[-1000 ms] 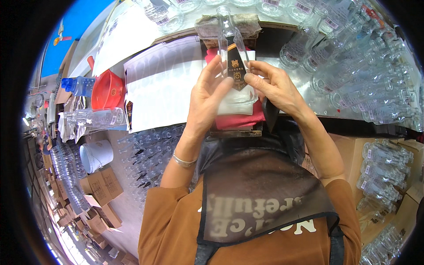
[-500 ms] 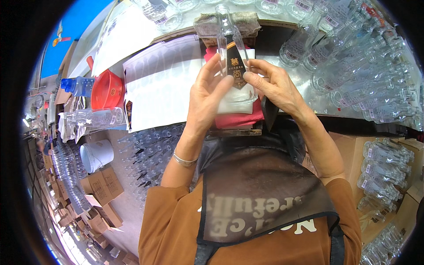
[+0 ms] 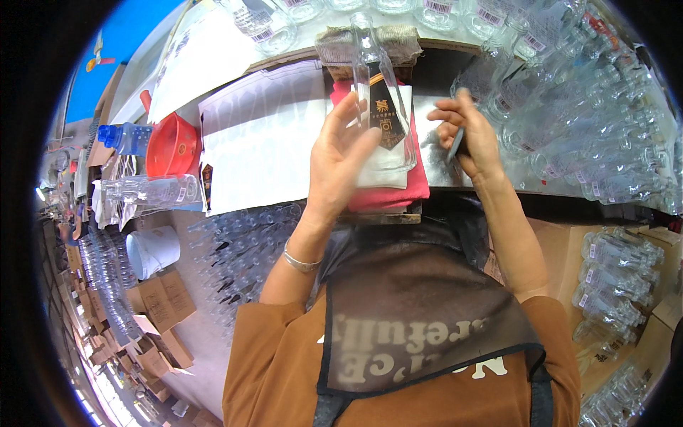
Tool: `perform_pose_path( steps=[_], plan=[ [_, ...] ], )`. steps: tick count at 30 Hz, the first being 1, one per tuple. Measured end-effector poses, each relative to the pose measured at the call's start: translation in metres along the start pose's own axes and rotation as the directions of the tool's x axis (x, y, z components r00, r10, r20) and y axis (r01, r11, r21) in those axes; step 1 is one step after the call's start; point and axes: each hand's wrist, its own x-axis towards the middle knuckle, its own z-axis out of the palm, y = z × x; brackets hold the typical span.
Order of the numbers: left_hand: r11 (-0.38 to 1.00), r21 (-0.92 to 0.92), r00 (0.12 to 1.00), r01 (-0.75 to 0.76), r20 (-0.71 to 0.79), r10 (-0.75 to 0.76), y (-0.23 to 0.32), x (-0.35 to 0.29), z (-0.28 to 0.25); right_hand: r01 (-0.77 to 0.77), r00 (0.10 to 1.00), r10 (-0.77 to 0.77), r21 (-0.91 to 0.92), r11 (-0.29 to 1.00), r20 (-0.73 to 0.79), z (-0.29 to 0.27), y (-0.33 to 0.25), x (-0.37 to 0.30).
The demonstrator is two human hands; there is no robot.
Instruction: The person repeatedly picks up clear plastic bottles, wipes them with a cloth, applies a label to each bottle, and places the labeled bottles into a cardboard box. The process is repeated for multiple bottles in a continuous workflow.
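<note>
A clear glass bottle [image 3: 395,151] with a black label [image 3: 385,114] lies on a white cloth over a pink one, its neck on a padded rest [image 3: 331,47]. My left hand [image 3: 336,153] curves loosely round the bottle's left side, the slightly blurred thumb over the glass. To the right, apart from the bottle, my right hand [image 3: 475,139] has its fingers closed on a thin dark flat tool [image 3: 456,144]. Its exact kind is hard to make out.
Many clear bottles [image 3: 569,135] crowd the table's right side, with more along the far edge. A white sheet [image 3: 260,135], red plastic basin [image 3: 173,146] and lying bottle [image 3: 153,189] are on the left. Boxes of bottles [image 3: 615,277] stand at lower right.
My right hand has left the bottle and moved right, and the dark flat tool is now in its fingers. My left hand stays by the bottle, which has shifted slightly.
</note>
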Motion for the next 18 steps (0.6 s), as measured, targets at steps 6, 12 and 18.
perform_pose_path(
  steps=[6, 12, 18],
  plan=[
    [0.999, 0.013, 0.999, -0.03, -0.013, 0.03, -0.002, -0.003, 0.0, 0.237, 0.969, -0.236, -0.01, 0.971, 0.075, 0.022, -0.033, 0.002],
    [0.999, 0.024, 0.999, -0.042, -0.021, 0.042, -0.004, -0.002, 0.003, 0.823, 0.549, -0.543, -0.523, 0.22, 0.635, 0.074, -0.081, 0.02],
    [0.995, 0.064, 0.995, -0.075, -0.064, 0.079, -0.009, -0.004, 0.004, 0.913, 0.369, -0.552, -0.404, 0.063, 0.748, 0.089, -0.096, 0.04]
  ],
)
